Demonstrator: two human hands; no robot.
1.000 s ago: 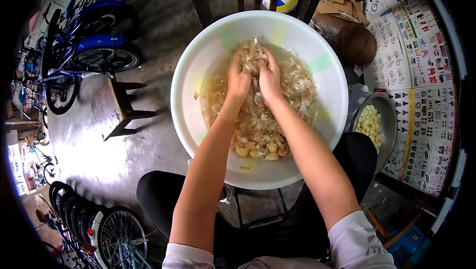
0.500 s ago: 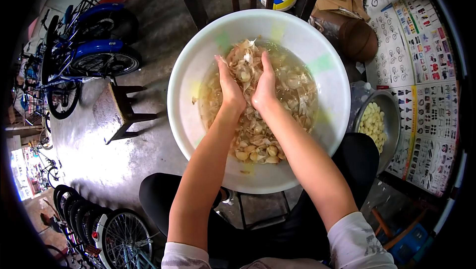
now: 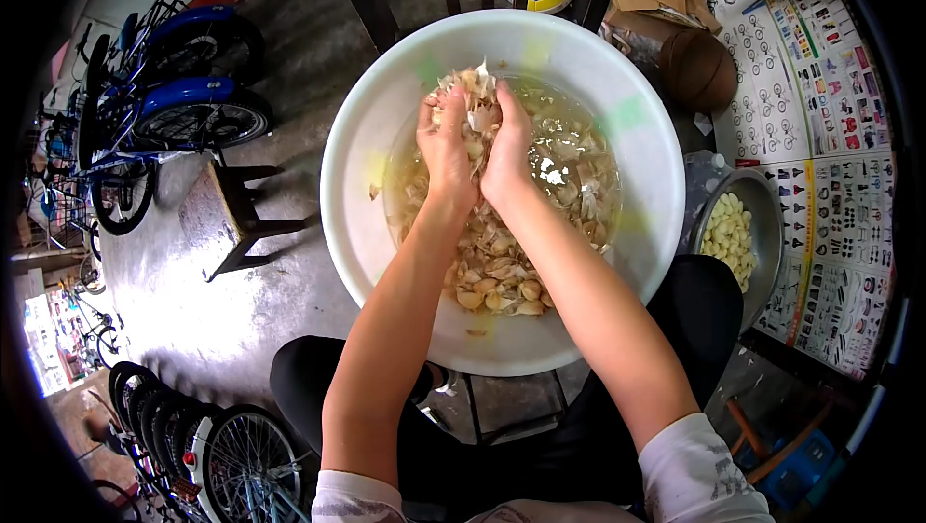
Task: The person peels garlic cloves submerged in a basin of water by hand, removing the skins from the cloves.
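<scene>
My left hand point(image 3: 447, 154) and right hand point(image 3: 507, 149) have just closed in, cupping a heap of papery skins point(image 3: 480, 89) between them within the white basin point(image 3: 654, 171), so that clump is gathered, while loose skins point(image 3: 590, 176) and cloves point(image 3: 502, 293) lie in the water point(image 3: 542, 100)

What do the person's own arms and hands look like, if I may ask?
Both arms are bare below short, pale grey sleeves with darker grey, blotchy markings. The left hand and right hand wear no gloves, and no watch or bracelet shows on either wrist.
</scene>
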